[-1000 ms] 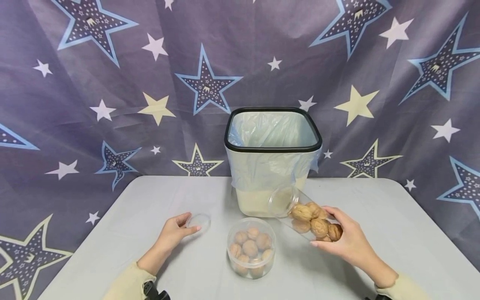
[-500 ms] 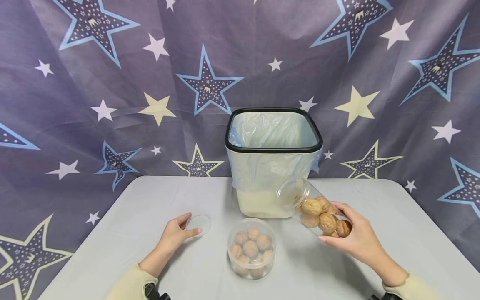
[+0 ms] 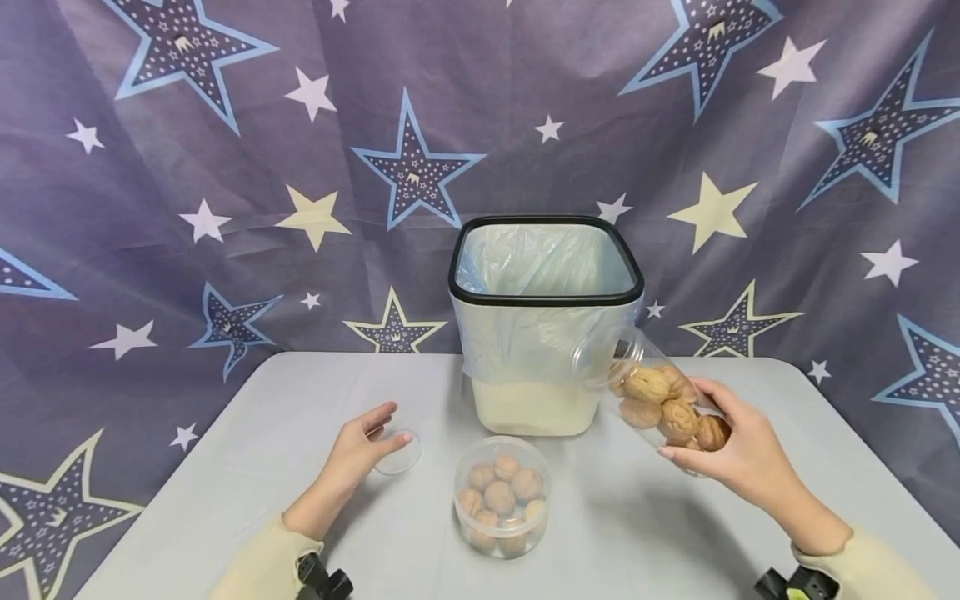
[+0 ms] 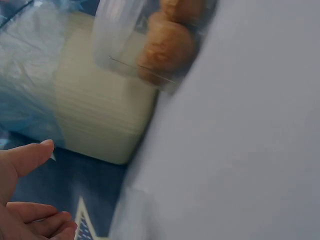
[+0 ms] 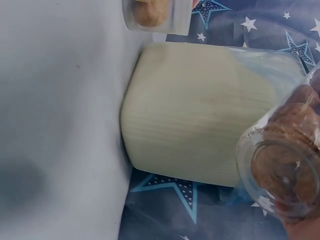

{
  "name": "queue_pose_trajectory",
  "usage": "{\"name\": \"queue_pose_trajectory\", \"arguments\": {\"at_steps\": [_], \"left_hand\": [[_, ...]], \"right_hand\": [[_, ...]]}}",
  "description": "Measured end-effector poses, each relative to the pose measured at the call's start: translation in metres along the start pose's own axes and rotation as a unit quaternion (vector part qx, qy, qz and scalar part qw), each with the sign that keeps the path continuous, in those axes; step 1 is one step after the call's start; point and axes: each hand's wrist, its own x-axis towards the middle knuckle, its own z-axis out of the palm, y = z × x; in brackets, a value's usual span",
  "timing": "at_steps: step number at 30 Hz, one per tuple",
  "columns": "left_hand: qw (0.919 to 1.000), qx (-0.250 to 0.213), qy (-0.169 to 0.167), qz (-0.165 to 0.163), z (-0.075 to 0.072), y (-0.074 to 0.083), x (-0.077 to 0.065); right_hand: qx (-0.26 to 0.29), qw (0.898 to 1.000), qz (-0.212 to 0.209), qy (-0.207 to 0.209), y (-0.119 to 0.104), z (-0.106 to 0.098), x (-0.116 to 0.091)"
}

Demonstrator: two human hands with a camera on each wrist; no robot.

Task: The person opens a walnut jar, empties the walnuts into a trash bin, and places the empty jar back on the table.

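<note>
My right hand (image 3: 757,454) grips a clear plastic jar (image 3: 693,392) of walnuts around its base end, above the table. The jar tilts, its mouth up to the left in front of the bin. In the right wrist view, the round bottom of the jar (image 5: 280,175) faces the camera. My left hand (image 3: 351,450) hovers with fingers and thumb spread over a clear round lid (image 3: 400,463) lying on the table. In the left wrist view, nothing sits between the fingers of my left hand (image 4: 22,165). Between the hands stands a round clear tub (image 3: 467,533) with several walnuts inside.
A cream bin (image 3: 525,408) with a black rim and bluish liner bag stands at the table's back, behind the tub. The light grey table (image 3: 300,392) ends against a star-patterned curtain (image 3: 247,175).
My right hand has carried the walnut jar rightward and up. My left hand has let go of the lid, which now lies on the table. The tub and bin have not moved.
</note>
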Motion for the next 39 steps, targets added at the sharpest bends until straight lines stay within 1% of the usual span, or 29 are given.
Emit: {"name": "queue_pose_trajectory", "arguments": {"at_steps": [6, 10, 19, 24, 29, 34, 39], "left_hand": [[0.9992, 0.004, -0.005, 0.040, 0.004, 0.026, 0.005], [0.9981, 0.004, -0.007, 0.061, 0.005, 0.043, 0.007], [0.9949, -0.020, -0.006, 0.098, 0.004, 0.084, 0.012], [0.9912, -0.046, -0.003, 0.124, 0.007, 0.111, 0.016], [0.9878, -0.067, -0.010, 0.140, 0.010, 0.136, 0.020], [0.9850, -0.074, -0.017, 0.155, 0.013, 0.154, 0.025], [0.9817, -0.082, -0.009, 0.172, 0.018, 0.167, 0.032]], "right_hand": [[-0.007, 1.000, -0.007, 0.011, -0.002, -0.011, 0.009], [-0.015, 1.000, -0.017, 0.020, -0.003, -0.015, 0.014], [-0.023, 0.999, -0.033, 0.026, -0.008, -0.022, 0.028], [-0.041, 0.997, -0.051, 0.033, -0.011, -0.024, 0.037], [-0.059, 0.996, -0.049, 0.039, -0.015, -0.028, 0.046], [-0.068, 0.996, -0.048, 0.040, -0.019, -0.033, 0.055], [-0.077, 0.996, -0.041, 0.031, -0.022, -0.040, 0.064]]}}
